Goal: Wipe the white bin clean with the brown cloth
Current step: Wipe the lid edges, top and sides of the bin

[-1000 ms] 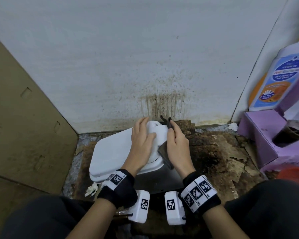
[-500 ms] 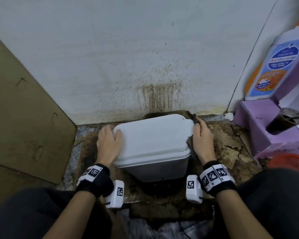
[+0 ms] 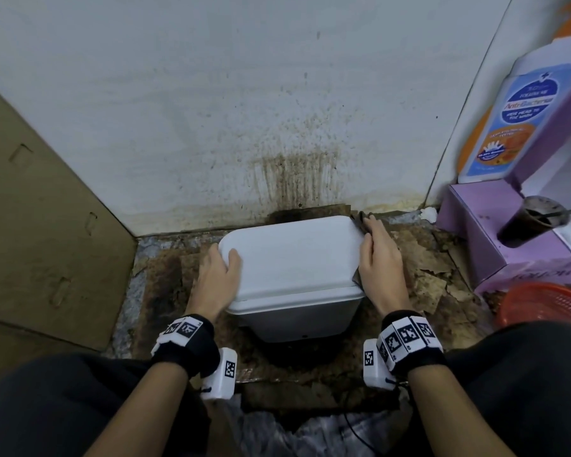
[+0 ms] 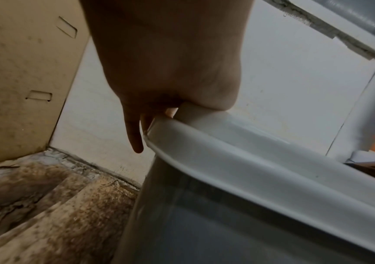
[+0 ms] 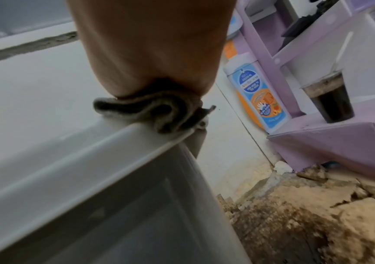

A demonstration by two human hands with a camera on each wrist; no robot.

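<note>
Two hands clamp the white bin [image 3: 294,258], one per side. Left hand [image 3: 219,275]: thumb over the lid's top edge, fingers [image 4: 134,132] running down the side w/ the tips pointing at the floor, palm flat to the 9 o'clock end. Right hand [image 3: 379,262] at the 3 o'clock end: fingers laid along the lid edge, pressing the brown cloth [image 5: 152,110] onto the rim; cloth sits bunched under the palm, a bit poking out past the fingertips toward 12. Can't tell how far the right thumb wraps. Bin stands upright, lid shut, on the stained floor [image 3: 419,272], close to the streaked wall [image 3: 294,173] at 12. Cardboard sheet [image 3: 47,209] leans at 9. At 2–3 o'clock: purple shelf [image 3: 475,219] w/ a dark drink cup [image 3: 528,222], a soap bottle [image 3: 515,120] behind, red basket [image 3: 548,301] nearer.
</note>
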